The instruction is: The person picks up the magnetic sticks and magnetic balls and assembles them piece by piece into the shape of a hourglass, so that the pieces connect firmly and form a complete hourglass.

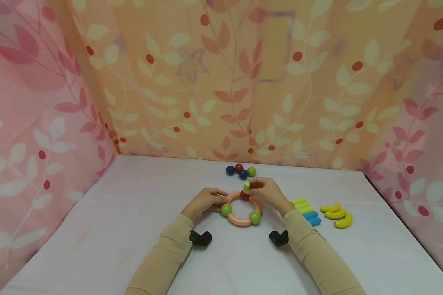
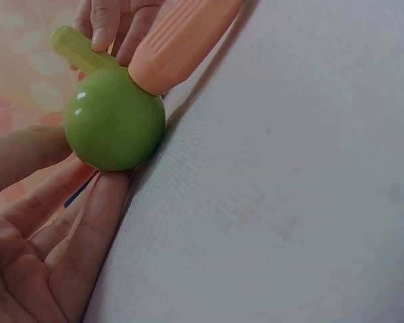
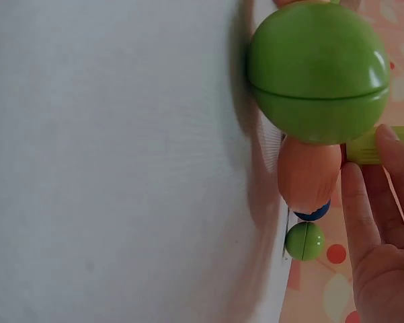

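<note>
Perhaps the ring [image 1: 238,222] could twist if the right hand [image 1: 268,191], pinching a green stick [image 1: 246,186] at its far side, outpushes the left hand [image 1: 206,200] pinching its left green ball [image 1: 226,209].

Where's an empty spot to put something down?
Left of the left hand is a big bare patch; another lies right of the bananas. Crowded: around the ring, by the balls behind it, and where sticks lie by the right sleeve.
</note>
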Demonstrator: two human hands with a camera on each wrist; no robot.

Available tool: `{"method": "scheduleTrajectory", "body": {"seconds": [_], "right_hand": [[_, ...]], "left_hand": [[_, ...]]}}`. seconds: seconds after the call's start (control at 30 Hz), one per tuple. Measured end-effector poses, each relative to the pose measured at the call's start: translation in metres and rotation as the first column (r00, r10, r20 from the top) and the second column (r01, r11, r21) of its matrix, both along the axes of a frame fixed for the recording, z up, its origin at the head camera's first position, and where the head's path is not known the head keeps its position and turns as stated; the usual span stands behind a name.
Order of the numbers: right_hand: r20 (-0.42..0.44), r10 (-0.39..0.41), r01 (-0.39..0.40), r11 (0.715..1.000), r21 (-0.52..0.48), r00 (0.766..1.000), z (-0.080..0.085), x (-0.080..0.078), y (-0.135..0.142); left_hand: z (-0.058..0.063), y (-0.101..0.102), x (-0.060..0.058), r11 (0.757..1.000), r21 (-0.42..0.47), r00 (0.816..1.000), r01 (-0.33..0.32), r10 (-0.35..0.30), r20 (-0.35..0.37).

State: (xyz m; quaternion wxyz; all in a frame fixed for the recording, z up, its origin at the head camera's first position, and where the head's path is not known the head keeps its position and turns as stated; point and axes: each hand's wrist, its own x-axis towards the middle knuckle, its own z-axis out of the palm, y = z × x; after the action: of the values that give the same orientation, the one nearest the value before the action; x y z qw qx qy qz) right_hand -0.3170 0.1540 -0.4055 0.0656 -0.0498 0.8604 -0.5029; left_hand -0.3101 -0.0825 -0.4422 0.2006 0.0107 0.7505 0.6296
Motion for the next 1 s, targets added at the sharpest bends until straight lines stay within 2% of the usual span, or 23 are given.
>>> {"method": "scheduleTrajectory", "body": {"seconds": [0.27, 0.5, 0.6, 0.7, 0.8, 1.0], "right_hand": [[0.009, 0.003, -0.003, 1.0, -0.002, 1.0, -0.001, 0.005, 0.006], [0.162, -0.016, 0.004, 0.997, 0.071, 0.987, -0.006, 0.018, 0.024], [0.225, -0.004, -0.013, 0.997, 0.073, 0.974, -0.005, 0.029, 0.029], [0.266, 0.036, -0.062, 0.994, 0.092, 0.963, -0.003, 0.039, 0.029], [0.273, 0.072, -0.106, 0.988, 0.113, 0.959, -0.003, 0.046, 0.025], [0.231, 0.049, -0.083, 0.987, 0.138, 0.972, 0.0, 0.044, 0.023]], "left_hand": [[0.002, 0.0, 0.0, 1.0, 0.001, 1.0, 0.007, -0.007, -0.005], [0.004, -0.006, -0.002, 0.996, -0.047, 0.997, 0.073, -0.074, -0.012], [0.005, -0.008, -0.003, 0.996, -0.011, 0.996, 0.084, -0.085, -0.04], [0.005, -0.009, -0.003, 0.995, 0.008, 0.992, 0.102, -0.101, -0.076], [0.003, -0.009, -0.002, 0.993, -0.012, 0.991, 0.115, -0.116, -0.071], [0.007, -0.006, -0.003, 0.994, -0.048, 0.992, 0.101, -0.104, -0.078]]}}
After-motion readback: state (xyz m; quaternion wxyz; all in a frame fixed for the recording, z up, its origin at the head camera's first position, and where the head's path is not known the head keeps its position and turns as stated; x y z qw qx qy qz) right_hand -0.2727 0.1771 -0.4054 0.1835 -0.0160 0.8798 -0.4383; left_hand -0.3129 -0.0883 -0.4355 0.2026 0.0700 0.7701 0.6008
